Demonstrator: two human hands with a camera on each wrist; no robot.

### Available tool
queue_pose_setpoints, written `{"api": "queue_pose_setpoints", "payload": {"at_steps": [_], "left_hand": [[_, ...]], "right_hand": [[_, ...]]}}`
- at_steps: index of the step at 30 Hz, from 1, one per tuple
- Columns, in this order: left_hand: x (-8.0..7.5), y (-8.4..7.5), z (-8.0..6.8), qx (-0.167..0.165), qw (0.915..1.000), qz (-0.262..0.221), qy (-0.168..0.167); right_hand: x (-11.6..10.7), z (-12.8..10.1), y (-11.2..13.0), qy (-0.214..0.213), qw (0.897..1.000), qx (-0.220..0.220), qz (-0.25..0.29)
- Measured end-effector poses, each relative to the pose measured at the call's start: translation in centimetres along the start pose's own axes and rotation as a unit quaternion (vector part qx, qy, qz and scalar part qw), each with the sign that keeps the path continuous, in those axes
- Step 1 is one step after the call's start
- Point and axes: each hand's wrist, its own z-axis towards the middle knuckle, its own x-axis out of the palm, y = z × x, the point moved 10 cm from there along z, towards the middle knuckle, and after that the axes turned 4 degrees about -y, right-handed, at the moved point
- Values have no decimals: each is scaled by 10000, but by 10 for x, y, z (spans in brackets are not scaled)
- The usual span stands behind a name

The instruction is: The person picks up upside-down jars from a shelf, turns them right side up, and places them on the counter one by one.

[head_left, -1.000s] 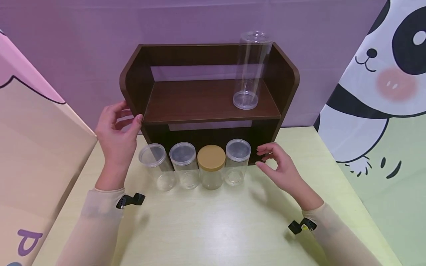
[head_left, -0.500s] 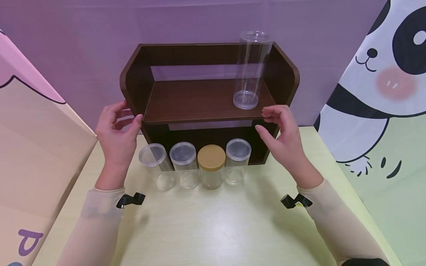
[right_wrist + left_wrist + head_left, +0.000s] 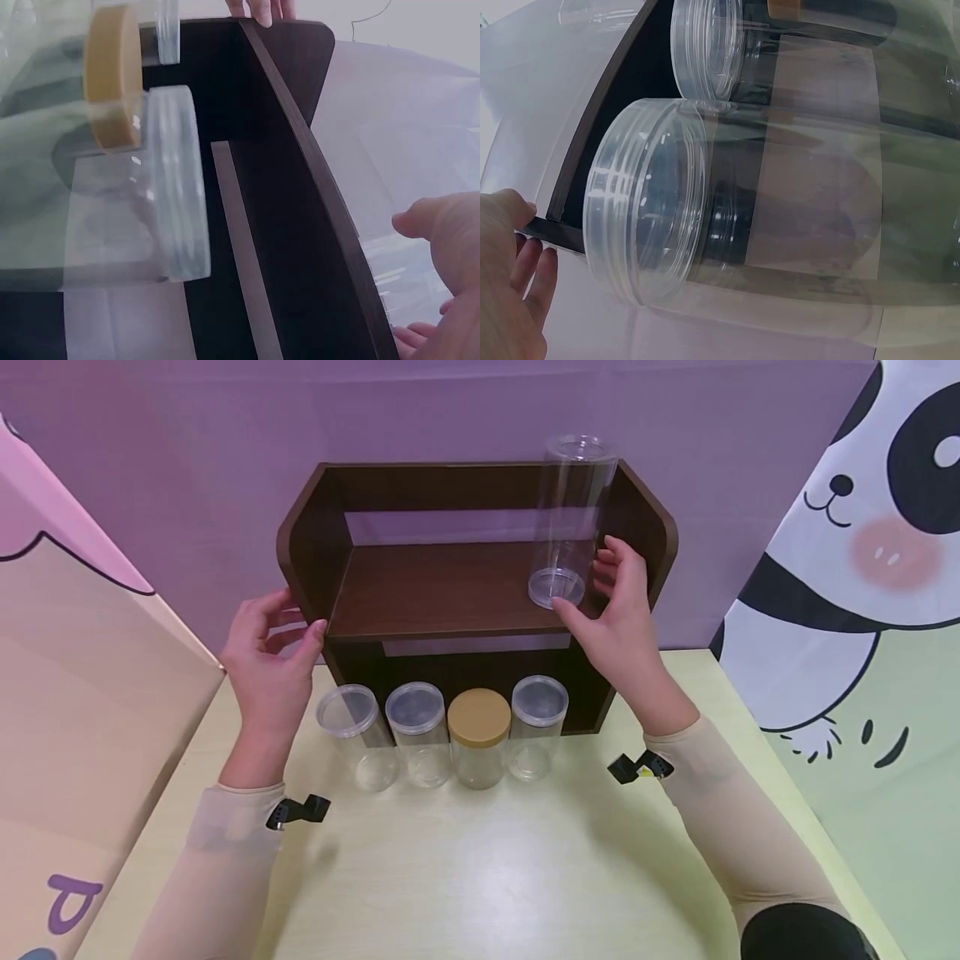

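A dark brown two-tier shelf [image 3: 427, 589] stands at the back of the table. My left hand [image 3: 270, 652] holds its left side panel, thumb at the front edge and fingers on the outer face; the left wrist view shows this grip too. On the upper tier, at the right, a tall clear cylindrical jar [image 3: 573, 497] stands upright. Around its lower part my right hand [image 3: 618, 618] is spread, thumb in front and fingers along the right. In the right wrist view a gap shows between thumb [image 3: 412, 220] and fingers; contact with the jar is unclear.
Several shorter clear jars stand in a row before the shelf: two at left with clear lids [image 3: 347, 710] [image 3: 416, 707], one with a gold lid [image 3: 480, 718], one at right with a clear lid [image 3: 540, 700]. A purple backdrop [image 3: 450, 410] hangs behind.
My right hand has risen from beside the rightmost short jar, up and forward to the tall jar on the upper tier. My left hand keeps its place on the shelf's side.
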Motion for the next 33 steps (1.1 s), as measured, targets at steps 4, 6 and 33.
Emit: {"api": "queue_pose_setpoints", "payload": {"at_steps": [4, 6, 33], "left_hand": [[1, 1, 0, 36, 10000, 26, 24], [1, 2, 0, 43, 10000, 22, 30], [3, -2, 0, 166, 9998, 41, 45]], "right_hand": [[7, 13, -5, 109, 9998, 105, 103], [10, 18, -6, 148, 9996, 175, 156], [18, 35, -10, 318, 9975, 523, 352]]}}
